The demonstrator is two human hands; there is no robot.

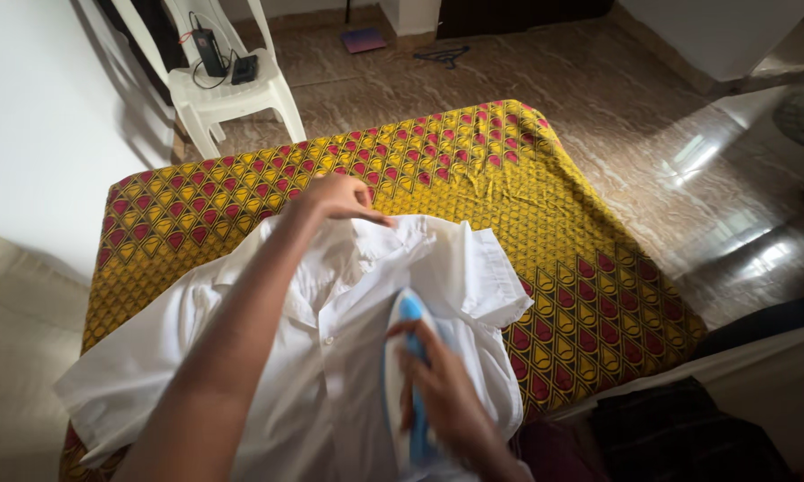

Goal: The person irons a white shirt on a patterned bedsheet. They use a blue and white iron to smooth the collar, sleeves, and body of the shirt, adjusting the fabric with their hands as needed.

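Observation:
A white short-sleeved shirt [330, 357] lies spread on a table covered with a yellow and red patterned cloth [545, 232]. My left hand [339, 196] reaches across to the shirt's collar and pinches the fabric there. My right hand [446, 393] grips the blue handle of a white and blue iron [406, 366], which rests on the shirt's front, its tip pointing toward the collar. My left forearm hides part of the shirt's left side.
A white plastic chair [228, 94] with black devices and cables on its seat stands beyond the table at the back left. A white wall runs along the left. Shiny tiled floor [687, 161] lies to the right, with dark cloth at the lower right.

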